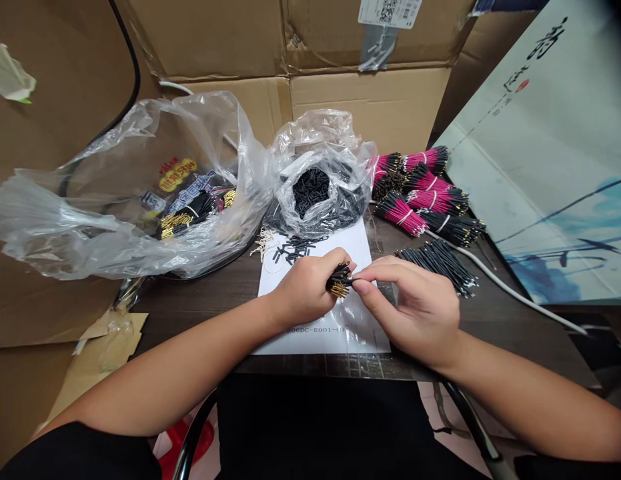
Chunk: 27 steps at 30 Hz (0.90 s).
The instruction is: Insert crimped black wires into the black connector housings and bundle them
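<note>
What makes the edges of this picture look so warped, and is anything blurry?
In the head view, the wide lens seems to bend the cardboard box outward; the plastic bag shows pale glare; the top right corner darkens; the left hand and right hand stay fairly sharp.

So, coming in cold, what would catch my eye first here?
The left hand at center grips a small bundle of black wires tipped with gold pins, and the right hand touches it. Behind them to the right, magenta wire bundles stand out, beside a clear plastic bag of short black pieces.
</note>
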Each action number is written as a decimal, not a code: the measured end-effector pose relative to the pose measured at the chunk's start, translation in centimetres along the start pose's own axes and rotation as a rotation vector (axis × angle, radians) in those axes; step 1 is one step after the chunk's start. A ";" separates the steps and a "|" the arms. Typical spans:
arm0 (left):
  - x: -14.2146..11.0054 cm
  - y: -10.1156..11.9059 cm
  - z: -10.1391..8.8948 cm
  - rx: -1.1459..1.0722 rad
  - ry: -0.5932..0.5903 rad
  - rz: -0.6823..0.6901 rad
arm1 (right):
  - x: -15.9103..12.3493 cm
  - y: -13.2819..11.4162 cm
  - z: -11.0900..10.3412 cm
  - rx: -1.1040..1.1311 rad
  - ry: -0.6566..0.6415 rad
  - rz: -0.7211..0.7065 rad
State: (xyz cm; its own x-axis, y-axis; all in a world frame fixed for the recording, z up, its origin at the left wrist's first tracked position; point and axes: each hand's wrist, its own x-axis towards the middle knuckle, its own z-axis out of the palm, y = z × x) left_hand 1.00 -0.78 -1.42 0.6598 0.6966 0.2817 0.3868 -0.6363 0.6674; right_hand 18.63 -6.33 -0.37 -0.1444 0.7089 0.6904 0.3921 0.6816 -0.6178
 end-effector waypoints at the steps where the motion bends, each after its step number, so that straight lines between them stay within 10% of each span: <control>1: 0.0 0.0 0.0 0.002 -0.007 -0.009 | 0.0 0.0 0.0 -0.003 -0.003 0.000; 27: 0.0 0.2 -0.3 0.206 -0.013 -0.045 | 0.0 0.2 -0.5 -0.128 -0.058 -0.128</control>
State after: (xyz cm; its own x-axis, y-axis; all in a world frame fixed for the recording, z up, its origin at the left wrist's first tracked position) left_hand 0.88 -0.85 -1.06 0.6468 0.7222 0.2453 0.5386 -0.6602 0.5235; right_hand 19.22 -6.26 -0.33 -0.2514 0.6297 0.7350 0.4794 0.7407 -0.4706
